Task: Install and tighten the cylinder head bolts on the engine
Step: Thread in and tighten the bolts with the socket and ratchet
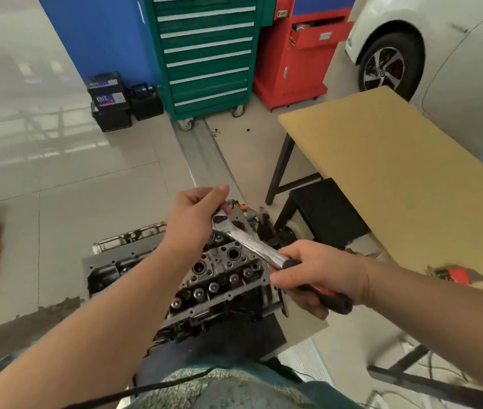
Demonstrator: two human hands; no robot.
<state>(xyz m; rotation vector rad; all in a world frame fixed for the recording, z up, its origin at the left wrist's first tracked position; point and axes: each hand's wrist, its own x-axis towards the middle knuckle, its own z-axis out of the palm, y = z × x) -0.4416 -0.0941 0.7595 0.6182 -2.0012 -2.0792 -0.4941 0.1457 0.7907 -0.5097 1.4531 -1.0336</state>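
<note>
Both hands hold one tool above the engine [219, 278], which sits low in front of the person on a dark stand, its cylinder head facing up. The right hand [320, 276] has its fingers [305, 299] wrapped fully round the black and red grip of the wrench [252, 246], while the left hand [196, 216] curls about the tool's head, thumb on top, apparently steadying or setting it before it goes down onto a fastener. Held this way, one hand can guide the head and the other supply the turning force, so I judge this a pause between bolts, not a pull.

Several cylinder head bolts [213, 287] stand in a row along the near edge of the head, with round wells behind them. Whether these are seated or only started cannot be told. The wrench head is partly covered by the left fingers, so its type and any socket are unclear. The far end of the engine is hidden behind the hands. On the table [396, 172] at right, a red object [455, 274] is cut off by the right forearm and cannot be identified
</note>
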